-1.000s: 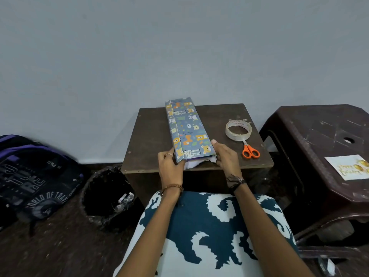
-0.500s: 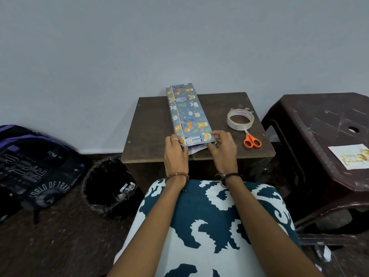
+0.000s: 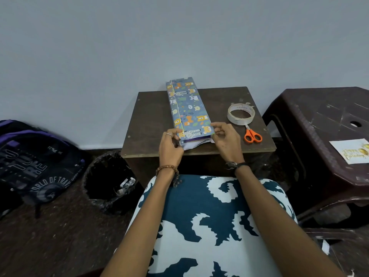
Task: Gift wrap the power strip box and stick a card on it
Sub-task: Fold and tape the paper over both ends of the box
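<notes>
Since half a second ago: left hand [image 3: 171, 147] shifted to the near-left corner of the wrapped box [image 3: 187, 110], now pinching the loose paper flap there; right hand [image 3: 226, 137] drawn off the top to the near-right corner, fingers curled on the paper edge.

Around the box, largest first. Far to its right, apart from the surface [image 3: 151, 118]: dark plastic stool [image 3: 311, 120], carrying the card [image 3: 349, 150] with gold lettering. Far to its left, on the floor: black backpack [image 3: 30, 164]. Left and nearer than the box, below the surface edge: black bin [image 3: 107, 180]. Just right of the box, on the surface: tape roll [image 3: 241, 114], and touching that roll's near side, orange-handled scissors [image 3: 252, 134].

Nothing lying between the hands and the box. Bare surface left of the box, wide; narrower strip on the right before the tape. Near end of the box close to the surface's near edge; far end jutting past the far edge toward the wall.

Box long, narrow, lying flat, lengthwise away from the person, slightly angled. Blue paper printed with bears and other animals, seam running along the left side. Near end unclosed, white underside of the paper showing.
</notes>
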The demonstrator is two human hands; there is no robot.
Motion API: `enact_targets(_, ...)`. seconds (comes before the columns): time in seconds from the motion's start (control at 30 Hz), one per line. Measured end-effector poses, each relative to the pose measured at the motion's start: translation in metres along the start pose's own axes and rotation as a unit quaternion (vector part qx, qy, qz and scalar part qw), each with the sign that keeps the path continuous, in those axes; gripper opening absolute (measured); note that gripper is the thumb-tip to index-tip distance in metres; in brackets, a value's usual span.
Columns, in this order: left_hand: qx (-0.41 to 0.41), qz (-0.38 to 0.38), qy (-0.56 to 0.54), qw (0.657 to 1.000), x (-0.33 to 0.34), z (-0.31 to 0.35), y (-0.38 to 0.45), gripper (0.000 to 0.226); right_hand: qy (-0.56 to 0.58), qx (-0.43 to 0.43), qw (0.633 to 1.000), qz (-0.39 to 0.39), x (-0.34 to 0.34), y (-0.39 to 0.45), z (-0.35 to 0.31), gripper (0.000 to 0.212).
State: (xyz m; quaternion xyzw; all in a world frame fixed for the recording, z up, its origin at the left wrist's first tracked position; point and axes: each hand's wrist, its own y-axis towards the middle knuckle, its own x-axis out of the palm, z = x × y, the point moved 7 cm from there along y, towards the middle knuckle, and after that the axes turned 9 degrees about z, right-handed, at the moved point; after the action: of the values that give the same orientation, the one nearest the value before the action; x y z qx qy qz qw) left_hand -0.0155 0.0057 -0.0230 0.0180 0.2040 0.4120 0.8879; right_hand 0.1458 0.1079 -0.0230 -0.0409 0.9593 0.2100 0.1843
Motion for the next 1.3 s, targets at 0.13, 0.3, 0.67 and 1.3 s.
enact_targets(0.13,0.008,0.026,0.004,1.000,-0.004,-0.001,0.003,0.043,0.068,0.037,0.994,-0.075,0.001,0.004,0.007,0.046)
enact_targets(0.3,0.031,0.024,0.033,0.999,-0.005,-0.003,0.011,0.030,0.086,0.033,0.990,-0.107,-0.003,0.007,0.013,0.050)
enact_targets(0.67,0.241,-0.029,0.033,0.969,-0.007,-0.002,0.015,0.013,0.030,-0.105,0.993,-0.037,-0.003,0.011,0.008,0.022)
enact_targets(1.3,0.404,0.026,0.136,0.904,-0.004,-0.006,0.005,0.014,-0.026,-0.126,0.991,-0.045,-0.002,0.018,0.008,0.009)
